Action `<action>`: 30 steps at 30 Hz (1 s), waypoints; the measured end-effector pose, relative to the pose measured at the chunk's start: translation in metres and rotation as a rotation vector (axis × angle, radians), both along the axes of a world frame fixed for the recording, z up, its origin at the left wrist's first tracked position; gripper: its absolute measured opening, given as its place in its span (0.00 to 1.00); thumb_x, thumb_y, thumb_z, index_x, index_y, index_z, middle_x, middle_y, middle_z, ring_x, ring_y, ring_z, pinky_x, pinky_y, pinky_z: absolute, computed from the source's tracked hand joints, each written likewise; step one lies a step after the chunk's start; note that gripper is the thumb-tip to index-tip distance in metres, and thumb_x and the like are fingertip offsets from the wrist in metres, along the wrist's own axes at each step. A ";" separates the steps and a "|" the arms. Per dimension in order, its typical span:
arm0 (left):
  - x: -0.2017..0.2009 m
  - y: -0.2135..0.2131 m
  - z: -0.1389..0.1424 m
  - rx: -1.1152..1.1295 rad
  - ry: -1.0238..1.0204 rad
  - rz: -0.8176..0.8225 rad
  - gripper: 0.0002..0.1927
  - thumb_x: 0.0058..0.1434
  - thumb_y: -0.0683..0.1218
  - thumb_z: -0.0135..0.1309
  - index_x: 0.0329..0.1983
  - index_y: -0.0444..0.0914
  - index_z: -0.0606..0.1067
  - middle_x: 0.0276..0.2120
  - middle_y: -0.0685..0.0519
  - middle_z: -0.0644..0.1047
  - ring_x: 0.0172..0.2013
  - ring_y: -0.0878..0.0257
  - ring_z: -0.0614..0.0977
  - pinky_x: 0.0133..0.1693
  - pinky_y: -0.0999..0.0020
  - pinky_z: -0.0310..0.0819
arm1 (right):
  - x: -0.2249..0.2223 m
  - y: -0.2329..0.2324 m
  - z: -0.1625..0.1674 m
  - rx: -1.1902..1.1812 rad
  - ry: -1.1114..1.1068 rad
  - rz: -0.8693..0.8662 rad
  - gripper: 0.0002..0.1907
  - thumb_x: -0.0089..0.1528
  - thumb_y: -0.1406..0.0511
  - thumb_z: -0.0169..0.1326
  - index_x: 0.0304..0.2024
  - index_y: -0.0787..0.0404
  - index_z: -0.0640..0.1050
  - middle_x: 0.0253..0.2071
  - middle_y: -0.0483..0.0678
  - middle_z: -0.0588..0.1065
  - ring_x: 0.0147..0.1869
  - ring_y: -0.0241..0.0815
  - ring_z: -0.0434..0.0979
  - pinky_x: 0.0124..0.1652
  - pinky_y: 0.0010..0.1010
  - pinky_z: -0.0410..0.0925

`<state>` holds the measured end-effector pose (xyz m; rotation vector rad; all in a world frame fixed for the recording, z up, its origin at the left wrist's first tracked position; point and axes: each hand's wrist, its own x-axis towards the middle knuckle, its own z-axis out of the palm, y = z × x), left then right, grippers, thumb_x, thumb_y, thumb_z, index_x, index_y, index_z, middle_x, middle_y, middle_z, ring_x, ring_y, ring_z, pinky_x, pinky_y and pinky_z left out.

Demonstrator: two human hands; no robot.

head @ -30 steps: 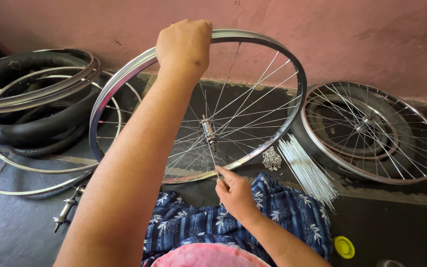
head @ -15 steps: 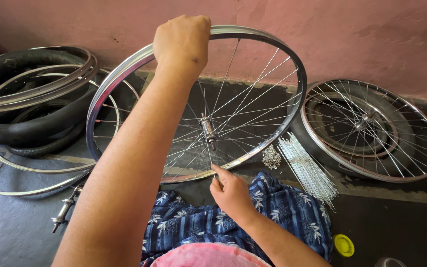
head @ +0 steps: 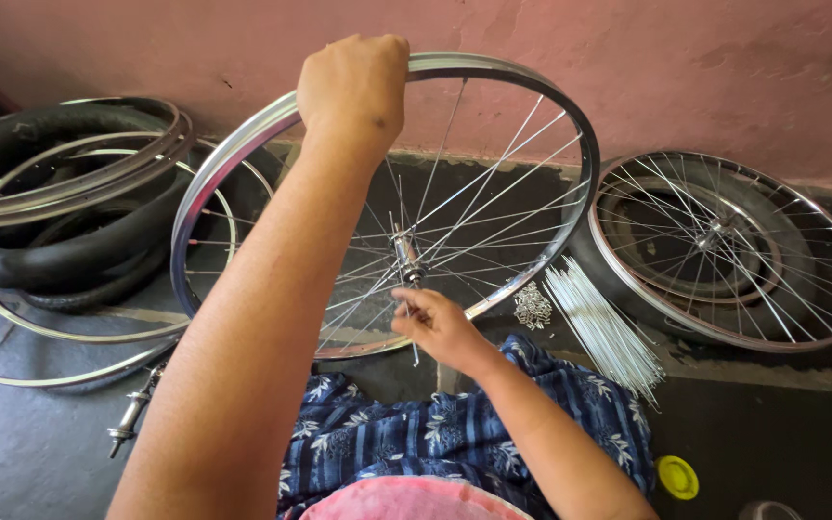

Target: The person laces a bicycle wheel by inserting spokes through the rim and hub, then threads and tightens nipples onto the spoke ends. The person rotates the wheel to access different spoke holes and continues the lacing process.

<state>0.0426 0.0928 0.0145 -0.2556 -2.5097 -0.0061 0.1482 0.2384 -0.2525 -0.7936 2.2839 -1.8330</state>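
Bicycle wheel repair workshop, floor-level: bare rims [head: 60, 193] and tyres [head: 69, 255] stacked at left, spoked wheel [head: 729, 250] at right (against pink wall [head: 686, 67]), loose spokes [head: 604, 327] at centre-right.

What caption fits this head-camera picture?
Left hand grips a shiny spoked metal wheel rim; right hand pinches a spoke at its hub.

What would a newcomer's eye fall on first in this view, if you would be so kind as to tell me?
First, the shiny spoked wheel rim held upright in the middle, the left hand gripping its top edge and the right hand at the hub. To the right a second spoked wheel lies by the pink wall, a bundle of loose spokes beside it. At left, bare rims and black tyres are piled.
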 end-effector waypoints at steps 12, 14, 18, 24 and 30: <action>-0.010 -0.005 -0.006 -0.004 0.056 -0.034 0.10 0.53 0.38 0.57 0.37 0.45 0.81 0.33 0.47 0.82 0.38 0.46 0.84 0.36 0.52 0.78 | 0.002 0.010 0.012 0.131 0.054 0.146 0.47 0.45 0.53 0.75 0.64 0.62 0.75 0.54 0.48 0.77 0.54 0.39 0.78 0.55 0.31 0.74; -0.011 -0.006 -0.005 -0.002 0.053 -0.029 0.10 0.52 0.38 0.58 0.36 0.45 0.81 0.33 0.47 0.82 0.38 0.46 0.84 0.36 0.52 0.78 | 0.008 0.010 0.020 0.141 0.126 0.192 0.51 0.42 0.52 0.76 0.64 0.65 0.73 0.55 0.50 0.75 0.57 0.40 0.76 0.55 0.31 0.72; -0.014 -0.005 -0.007 -0.013 0.038 -0.006 0.10 0.52 0.38 0.58 0.36 0.45 0.80 0.33 0.47 0.82 0.37 0.46 0.84 0.36 0.53 0.78 | 0.032 -0.002 0.023 0.281 0.234 0.066 0.56 0.39 0.48 0.77 0.63 0.68 0.72 0.54 0.52 0.75 0.54 0.43 0.78 0.53 0.31 0.73; -0.016 -0.005 -0.007 -0.027 0.055 -0.018 0.10 0.52 0.38 0.58 0.36 0.45 0.81 0.33 0.46 0.82 0.38 0.45 0.84 0.36 0.52 0.78 | 0.037 -0.006 0.005 0.231 0.232 0.019 0.45 0.46 0.51 0.75 0.60 0.66 0.76 0.37 0.48 0.80 0.34 0.39 0.80 0.37 0.28 0.75; -0.012 -0.002 -0.003 0.010 0.035 -0.010 0.11 0.53 0.39 0.57 0.37 0.46 0.81 0.33 0.46 0.82 0.37 0.45 0.83 0.36 0.52 0.78 | -0.010 0.021 -0.008 0.019 0.575 -0.613 0.25 0.62 0.56 0.64 0.55 0.63 0.75 0.20 0.41 0.75 0.20 0.31 0.75 0.23 0.22 0.67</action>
